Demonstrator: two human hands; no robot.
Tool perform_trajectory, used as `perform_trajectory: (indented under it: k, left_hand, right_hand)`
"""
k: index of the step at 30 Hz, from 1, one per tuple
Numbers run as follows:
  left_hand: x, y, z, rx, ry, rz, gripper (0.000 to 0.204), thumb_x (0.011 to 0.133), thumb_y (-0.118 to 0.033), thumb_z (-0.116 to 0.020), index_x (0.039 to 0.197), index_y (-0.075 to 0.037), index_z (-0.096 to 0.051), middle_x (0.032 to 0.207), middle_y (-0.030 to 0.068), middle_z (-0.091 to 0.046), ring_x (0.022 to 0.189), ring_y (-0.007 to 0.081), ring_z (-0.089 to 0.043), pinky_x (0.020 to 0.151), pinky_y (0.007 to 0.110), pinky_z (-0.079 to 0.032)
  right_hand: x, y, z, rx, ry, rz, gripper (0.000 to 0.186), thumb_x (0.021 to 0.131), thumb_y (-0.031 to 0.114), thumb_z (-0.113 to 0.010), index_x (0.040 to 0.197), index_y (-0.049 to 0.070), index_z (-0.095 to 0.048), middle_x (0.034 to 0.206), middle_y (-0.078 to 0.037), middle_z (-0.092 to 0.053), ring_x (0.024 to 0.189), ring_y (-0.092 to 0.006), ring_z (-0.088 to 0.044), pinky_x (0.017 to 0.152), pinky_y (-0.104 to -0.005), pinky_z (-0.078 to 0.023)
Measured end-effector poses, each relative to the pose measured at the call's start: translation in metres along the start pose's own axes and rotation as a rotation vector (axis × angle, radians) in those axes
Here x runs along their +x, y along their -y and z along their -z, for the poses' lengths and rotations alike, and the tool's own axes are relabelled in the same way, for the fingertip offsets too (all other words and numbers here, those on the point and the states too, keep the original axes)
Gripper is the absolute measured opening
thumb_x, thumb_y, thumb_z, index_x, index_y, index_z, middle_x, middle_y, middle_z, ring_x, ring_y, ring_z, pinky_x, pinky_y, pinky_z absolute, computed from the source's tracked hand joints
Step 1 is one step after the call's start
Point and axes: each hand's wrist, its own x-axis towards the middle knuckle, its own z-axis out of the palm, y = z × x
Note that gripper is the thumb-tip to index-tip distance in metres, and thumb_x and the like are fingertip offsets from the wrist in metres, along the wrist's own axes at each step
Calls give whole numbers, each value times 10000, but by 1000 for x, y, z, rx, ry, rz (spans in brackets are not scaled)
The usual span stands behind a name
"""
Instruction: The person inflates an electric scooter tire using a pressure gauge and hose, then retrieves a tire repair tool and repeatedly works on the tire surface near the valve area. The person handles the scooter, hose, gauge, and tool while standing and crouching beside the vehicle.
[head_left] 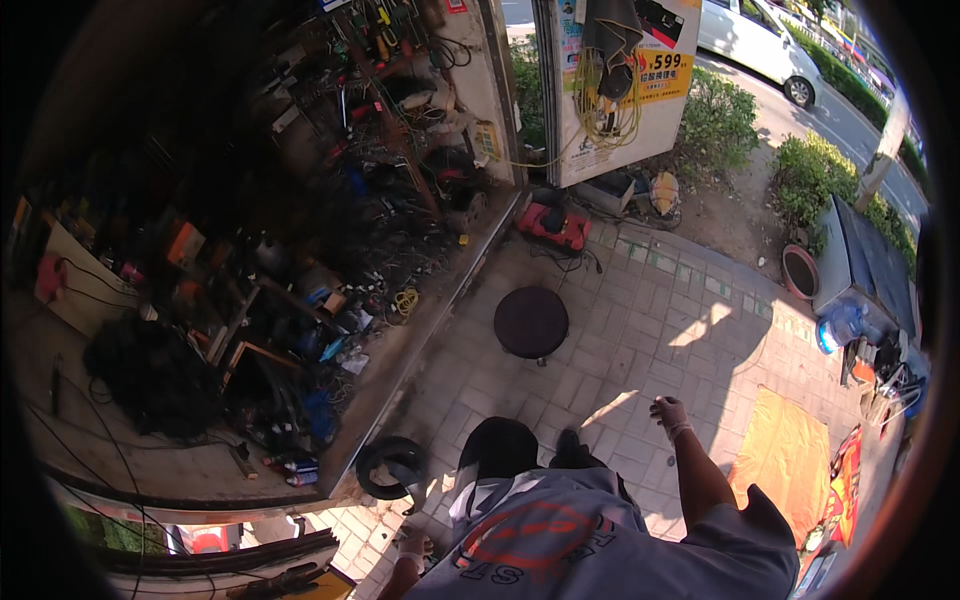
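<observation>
My right hand [672, 414] hangs over the paving at my right side, in what looks like a pale glove. Its fingers are loosely bent and apart, with nothing seen in them. Low at my left side is my left hand [413, 546], also loosely bent; I see nothing in it. A black tyre [391, 468] lies on the ground just ahead of the left hand. In front of me stands a round dark stool [531, 322], apart from both hands.
A raised sill [430, 310] borders a cluttered workshop full of tools at left. A red machine [553, 226] with a cable sits beyond the stool. To the right lie an orange cloth [780, 450] and a blue water bottle [842, 326]. A sign panel [620, 130] stands ahead.
</observation>
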Motion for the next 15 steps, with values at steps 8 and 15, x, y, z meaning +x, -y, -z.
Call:
perform_trajectory:
  k: [8, 15]
  left_hand:
    - [38, -122, -41, 21, 17, -15, 261, 872, -305, -539, 928, -72, -641, 858, 41, -681, 696, 159, -636, 587, 325, -446]
    - [139, -281, -13, 748, -1, -530, 188, 898, -194, -490, 869, -65, -623, 920, 153, -680, 808, 309, -660, 683, 409, -522]
  right_hand:
    - [71, 148, -179, -97, 203, 47, 381, 927, 292, -580, 1081, -54, -625, 921, -114, -674, 788, -191, -635, 699, -320, -497]
    - [126, 146, -290, -482, 458, -183, 420, 909, 307, -615, 1103, -65, -629, 949, -149, -695, 771, -216, -658, 723, -339, -527]
